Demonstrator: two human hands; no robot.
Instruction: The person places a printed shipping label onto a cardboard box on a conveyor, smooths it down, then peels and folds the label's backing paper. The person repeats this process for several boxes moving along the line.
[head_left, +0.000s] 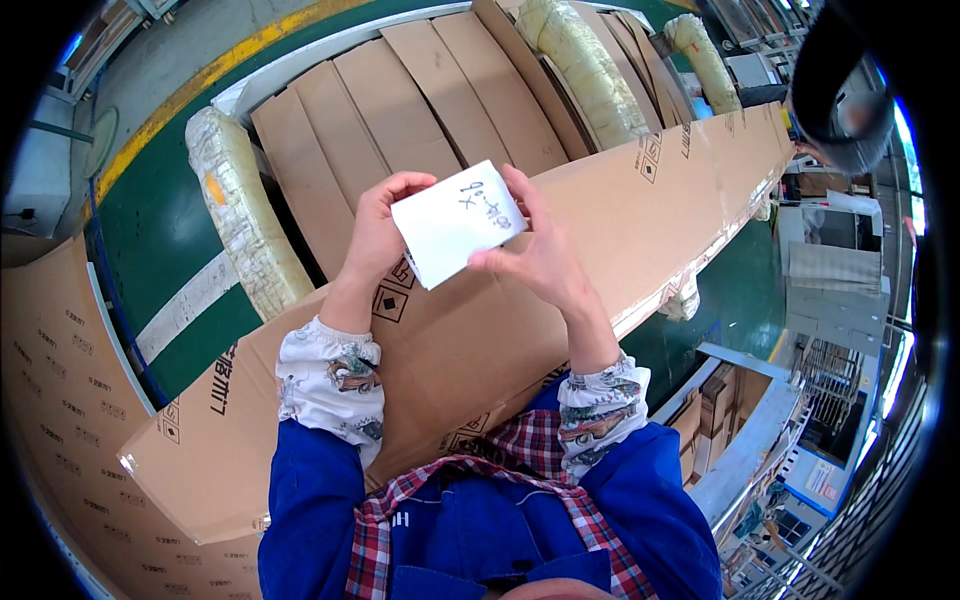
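A small white wad of paper sheets point(440, 235), folded or stacked, with dark handwriting near its top right, is held up between my two hands. My left hand point(385, 225) grips its upper left side, with the fingers partly hidden behind it. On the opposite side my right hand point(535, 240) pinches the edge, thumb in front and fingers curled over the upper corner. Below the paper lies a long brown cardboard carton point(480, 340), printed with black symbols, stretching from the lower left to the upper right.
Behind the carton, flat cardboard pieces point(390, 105) lie between yellowish wrapped padded bars point(245, 215). Printed cardboard point(75, 400) stands at the left. A grey-blue bin point(725, 470) holding cardboard is at the right. A person's hand point(812, 152) is by the carton's far end.
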